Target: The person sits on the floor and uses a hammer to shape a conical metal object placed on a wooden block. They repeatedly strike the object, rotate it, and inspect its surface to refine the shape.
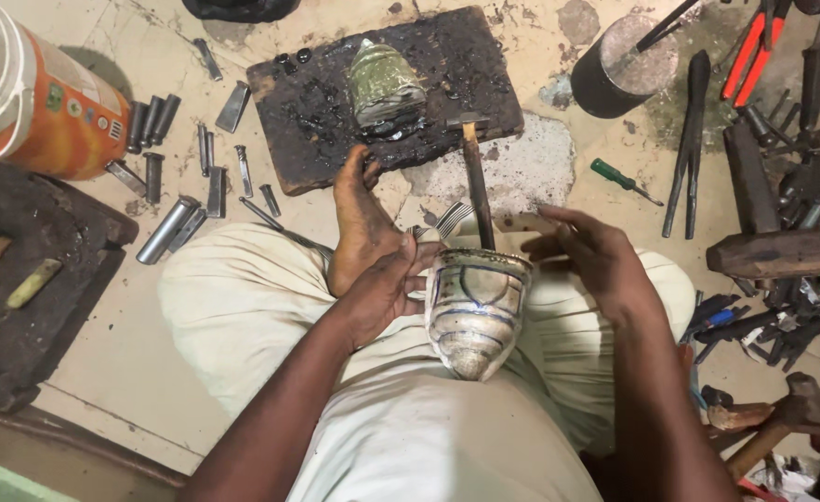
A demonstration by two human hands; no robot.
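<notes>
The left hand (382,288) grips the rim of the silver vessel (473,311) lying on the lap, long axis pointing toward the body, while the right hand (591,256) hovers open just beside it, holding nothing.

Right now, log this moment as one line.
left hand: grips silver vessel rim | right hand: open, above vessel, apart | hammer: lies beyond | pitch board: holds second vessel

Soft, even light is falling from above, brightening the pale floor (131,363) and cream trousers (243,297). Shadows are staying faint. The silvery vessel (473,311) is catching mild glare. Edges are bowing slightly; corners are darkening and softening.
</notes>
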